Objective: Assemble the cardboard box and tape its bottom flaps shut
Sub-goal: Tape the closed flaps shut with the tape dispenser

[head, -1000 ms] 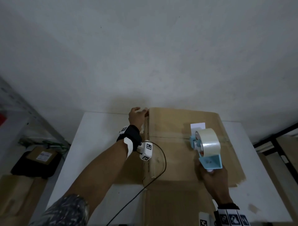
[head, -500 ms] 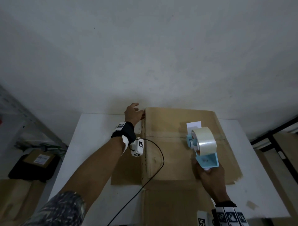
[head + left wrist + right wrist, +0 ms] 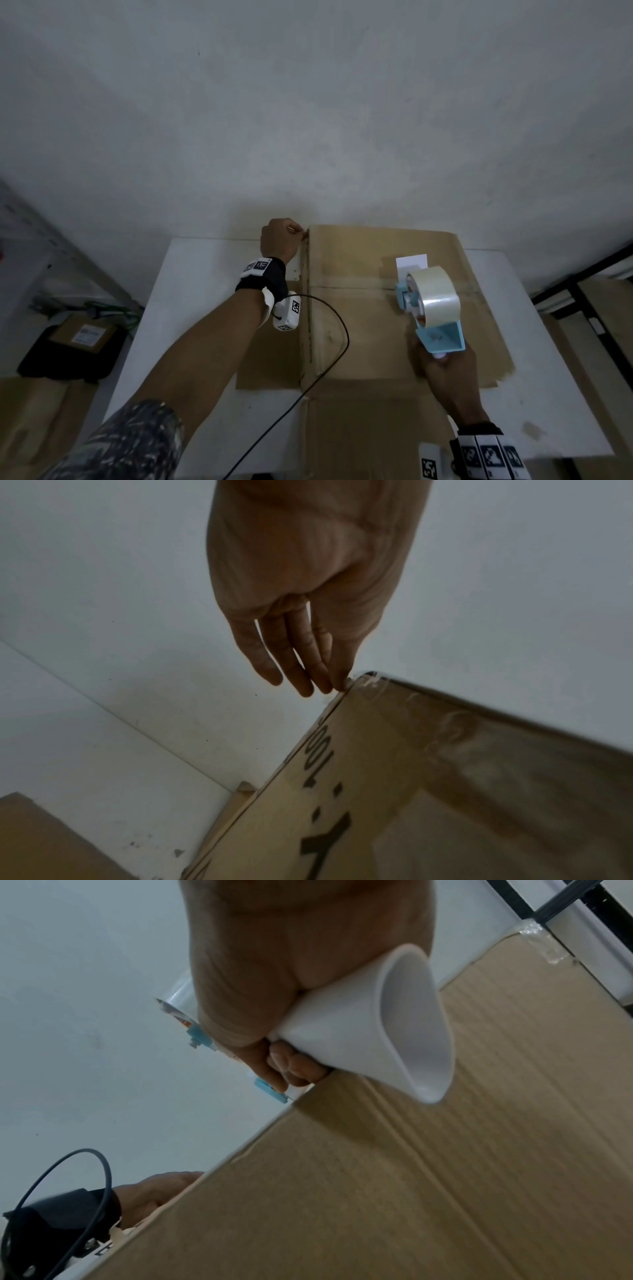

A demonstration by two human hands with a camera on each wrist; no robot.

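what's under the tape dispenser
The tape dispenser, gripped by the right hand, rides on the cardboard box, over the flap seam beside a white label. The exact contact spot is hidden by the dispenser itself.

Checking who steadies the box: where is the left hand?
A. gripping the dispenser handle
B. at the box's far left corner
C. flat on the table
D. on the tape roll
B: the left hand has its fingertips at the far left corner of the box; the right hand grips the dispenser.
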